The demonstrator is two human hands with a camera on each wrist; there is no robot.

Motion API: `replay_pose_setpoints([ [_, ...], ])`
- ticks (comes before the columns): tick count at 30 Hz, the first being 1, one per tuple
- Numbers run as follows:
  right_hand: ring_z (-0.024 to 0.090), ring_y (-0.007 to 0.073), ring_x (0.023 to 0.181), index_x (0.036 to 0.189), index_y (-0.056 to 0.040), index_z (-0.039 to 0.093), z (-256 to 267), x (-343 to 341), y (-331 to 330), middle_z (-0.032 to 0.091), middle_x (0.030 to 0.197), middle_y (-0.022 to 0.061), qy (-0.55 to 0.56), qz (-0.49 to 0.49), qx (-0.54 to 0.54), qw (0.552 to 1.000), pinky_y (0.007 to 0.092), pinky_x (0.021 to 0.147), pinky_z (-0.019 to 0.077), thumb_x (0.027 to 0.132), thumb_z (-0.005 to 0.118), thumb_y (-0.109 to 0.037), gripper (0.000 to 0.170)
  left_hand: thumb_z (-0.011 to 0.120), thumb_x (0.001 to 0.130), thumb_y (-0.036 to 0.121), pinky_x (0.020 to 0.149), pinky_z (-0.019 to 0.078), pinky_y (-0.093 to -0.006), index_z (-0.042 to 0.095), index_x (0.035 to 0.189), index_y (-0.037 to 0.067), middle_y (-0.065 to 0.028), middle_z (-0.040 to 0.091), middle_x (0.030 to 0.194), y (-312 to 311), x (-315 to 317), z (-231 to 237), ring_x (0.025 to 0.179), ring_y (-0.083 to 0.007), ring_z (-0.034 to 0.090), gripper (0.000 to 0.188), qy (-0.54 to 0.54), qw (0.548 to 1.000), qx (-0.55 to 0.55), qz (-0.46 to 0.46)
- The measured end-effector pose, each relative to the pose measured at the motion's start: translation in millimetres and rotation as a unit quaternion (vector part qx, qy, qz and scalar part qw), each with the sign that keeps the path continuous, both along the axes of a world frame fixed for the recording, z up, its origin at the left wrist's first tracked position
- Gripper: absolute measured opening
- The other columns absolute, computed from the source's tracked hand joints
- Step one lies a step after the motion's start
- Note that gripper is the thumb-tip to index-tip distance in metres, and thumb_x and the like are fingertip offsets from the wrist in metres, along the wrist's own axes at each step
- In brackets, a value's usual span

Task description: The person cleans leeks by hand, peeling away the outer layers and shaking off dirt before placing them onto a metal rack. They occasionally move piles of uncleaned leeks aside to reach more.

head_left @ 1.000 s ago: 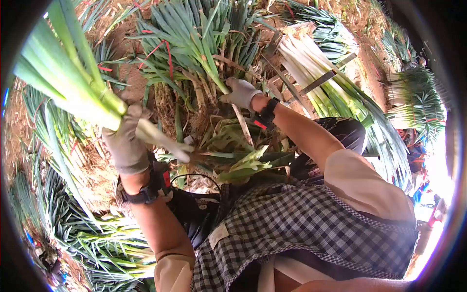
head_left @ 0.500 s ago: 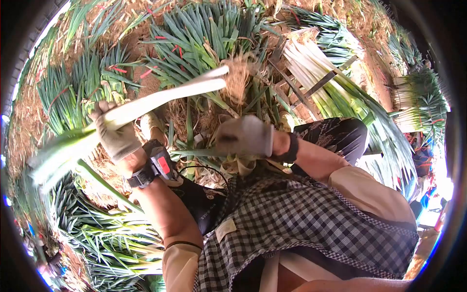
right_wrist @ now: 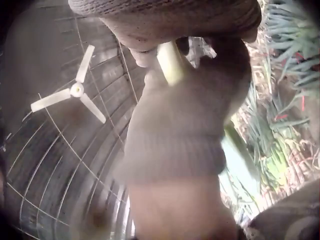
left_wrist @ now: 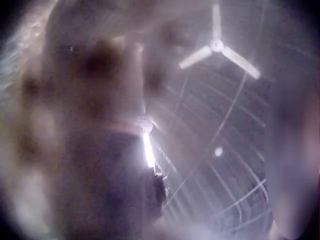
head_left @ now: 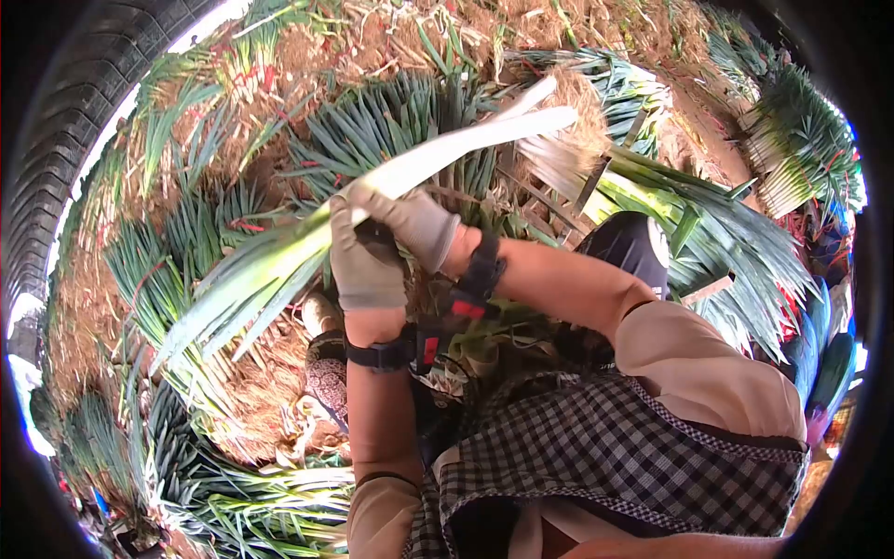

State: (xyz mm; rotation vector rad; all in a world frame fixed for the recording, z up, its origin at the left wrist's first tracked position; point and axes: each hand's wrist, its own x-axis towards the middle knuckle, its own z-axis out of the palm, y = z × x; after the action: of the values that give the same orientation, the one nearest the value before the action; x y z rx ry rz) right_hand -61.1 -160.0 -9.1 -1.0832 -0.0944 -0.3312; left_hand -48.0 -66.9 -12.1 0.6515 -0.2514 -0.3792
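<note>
Both hands wear pale gloves and hold a small bunch of green onions (head_left: 456, 144) in front of the body. Its white stalks point up to the right and its leaves hang down to the left. My left hand (head_left: 368, 265) grips the bunch from below, where white turns to green. Just right of it, my right hand (head_left: 416, 228) wraps its fingers over the same stretch. In the right wrist view the left glove (right_wrist: 185, 115) lies close under the right glove (right_wrist: 185, 20), with a pale stalk (right_wrist: 171, 64) between them. The left wrist view is mostly dark and blurred.
A larger pile of green onions (head_left: 717, 233) lies to the right on a frame with dark metal strips (head_left: 591, 186). Standing bundles (head_left: 377, 130) with red ties are ahead, more bundles (head_left: 270, 503) at lower left. Loose dry roots and leaves cover the ground.
The left hand has swung the bunch round from leaves up to stalks up right, then moved right. The right hand has left the standing bundle and come up to grip the bunch beside the left.
</note>
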Motion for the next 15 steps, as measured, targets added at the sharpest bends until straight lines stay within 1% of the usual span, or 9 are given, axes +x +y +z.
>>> replay_pose_setpoints([
  [1, 0.057, 0.0108, 0.087, 0.103, -0.0024, 0.060, 7, 5, -20, 0.065, 0.095, 0.0052, -0.016, -0.006, -0.047, 0.999, 0.0251, 0.078, 0.0469, 0.088, 0.062, -0.032, 0.033, 0.045, 0.096, 0.026, 0.089, 0.0451, -0.0316, 0.051, 0.116, -0.001, -0.0102, 0.058, 0.111, -5, -8, 10, 0.103, -0.0193, 0.055, 0.034, -0.058, 0.997, 0.049, 0.011],
  [2, 0.060, 0.0148, 0.085, 0.102, -0.0014, 0.060, 22, 1, -35, 0.065, 0.095, 0.0079, -0.016, -0.034, -0.056, 0.998, 0.0287, 0.074, 0.0497, 0.089, 0.060, -0.037, 0.038, 0.045, 0.096, 0.023, 0.086, 0.0472, -0.0310, 0.050, 0.116, -0.003, -0.0111, 0.059, 0.110, -10, -17, 20, 0.100, -0.0188, 0.056, 0.033, -0.115, 0.988, 0.097, 0.027],
  [3, 0.064, 0.0200, 0.082, 0.101, -0.0009, 0.060, 34, -1, -56, 0.066, 0.094, 0.0110, 0.035, 0.044, 0.021, 0.998, 0.0337, 0.072, 0.0533, 0.088, 0.061, -0.036, 0.038, 0.045, 0.096, 0.023, 0.086, 0.0472, -0.0310, 0.050, 0.116, -0.003, -0.0111, 0.059, 0.110, -8, -25, 33, 0.100, -0.0188, 0.056, 0.033, -0.121, 0.987, 0.100, 0.022],
  [5, 0.067, 0.0233, 0.078, 0.100, -0.0003, 0.060, 52, -1, -85, 0.066, 0.092, 0.0124, 0.036, -0.042, 0.081, 0.995, 0.0361, 0.068, 0.0562, 0.087, 0.062, -0.036, 0.038, 0.046, 0.095, 0.018, 0.076, 0.0508, -0.0296, 0.054, 0.112, -0.004, -0.0110, 0.062, 0.101, 0, -37, 60, 0.086, -0.0176, 0.061, 0.029, -0.198, 0.943, 0.268, 0.028],
  [6, 0.067, 0.0225, 0.077, 0.099, -0.0004, 0.060, 56, -3, -100, 0.067, 0.090, 0.0120, 0.014, -0.060, 0.050, 0.997, 0.0347, 0.068, 0.0567, 0.086, 0.063, -0.035, 0.037, 0.050, 0.094, 0.017, 0.068, 0.0514, -0.0276, 0.058, 0.107, -0.004, -0.0094, 0.064, 0.092, 3, -34, 73, 0.074, -0.0157, 0.062, 0.026, -0.232, 0.928, 0.287, 0.059],
  [9, 0.067, 0.0164, 0.070, 0.095, -0.0006, 0.064, 66, -19, -116, 0.067, 0.083, 0.0088, -0.012, -0.126, -0.020, 0.992, 0.0274, 0.060, 0.0560, 0.084, 0.065, -0.033, 0.034, 0.056, 0.090, 0.020, 0.068, 0.0497, -0.0249, 0.060, 0.105, -0.004, -0.0096, 0.065, 0.093, -3, -15, 122, 0.076, -0.0123, 0.061, 0.029, -0.340, 0.870, 0.329, 0.141],
  [12, 0.063, 0.0105, 0.063, 0.092, -0.0013, 0.066, 63, -23, -112, 0.067, 0.078, 0.0043, 0.017, -0.124, -0.095, 0.988, 0.0228, 0.051, 0.0501, 0.083, 0.068, -0.029, 0.029, 0.062, 0.086, 0.025, 0.071, 0.0490, -0.0276, 0.056, 0.111, -0.009, -0.0145, 0.064, 0.097, -39, -2, 168, 0.079, -0.0166, 0.062, 0.043, -0.486, 0.762, 0.402, 0.150],
  [13, 0.061, 0.0084, 0.061, 0.091, -0.0022, 0.066, 61, -23, -106, 0.066, 0.077, 0.0029, 0.006, -0.111, -0.092, 0.990, 0.0215, 0.050, 0.0480, 0.083, 0.068, -0.028, 0.027, 0.064, 0.084, 0.027, 0.073, 0.0488, -0.0287, 0.055, 0.112, -0.010, -0.0165, 0.064, 0.098, -55, 5, 174, 0.081, -0.0187, 0.063, 0.047, -0.547, 0.713, 0.412, 0.149],
  [15, 0.059, 0.0069, 0.062, 0.090, -0.0023, 0.067, 70, -36, -96, 0.066, 0.077, 0.0017, 0.008, -0.074, -0.168, 0.983, 0.0209, 0.052, 0.0469, 0.083, 0.069, -0.029, 0.028, 0.066, 0.082, 0.029, 0.076, 0.0487, -0.0304, 0.056, 0.109, -0.010, -0.0181, 0.065, 0.095, -89, 15, 175, 0.085, -0.0223, 0.063, 0.048, -0.568, 0.704, 0.425, 0.040],
])
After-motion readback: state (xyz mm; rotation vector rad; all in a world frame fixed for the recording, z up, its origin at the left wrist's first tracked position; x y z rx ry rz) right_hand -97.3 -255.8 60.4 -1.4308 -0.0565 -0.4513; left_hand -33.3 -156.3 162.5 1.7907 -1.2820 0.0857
